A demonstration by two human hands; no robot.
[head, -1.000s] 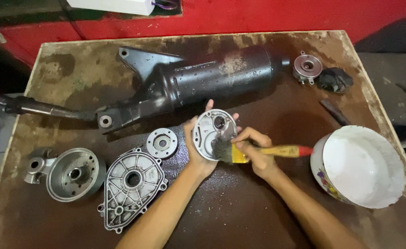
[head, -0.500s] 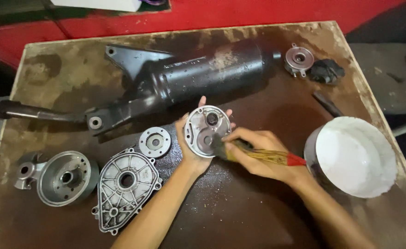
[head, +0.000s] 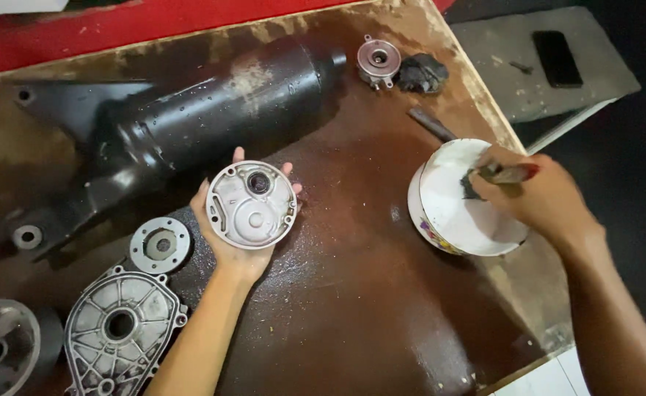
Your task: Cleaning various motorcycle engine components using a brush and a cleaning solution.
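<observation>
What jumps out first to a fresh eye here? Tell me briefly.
The round silver cover lying in the left hand at centre. To the right, the right hand dips a brush into a white bowl. A big black housing spans the table's far side.

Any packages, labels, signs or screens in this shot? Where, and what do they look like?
Phone: lying flat on the grey slab beyond the table's far right corner; dark rectangle, screen off.
Bowl: right side of the table, under the right hand; round, white, with a small coloured flower print on its outer wall.
No packages, labels or signs show.
</observation>
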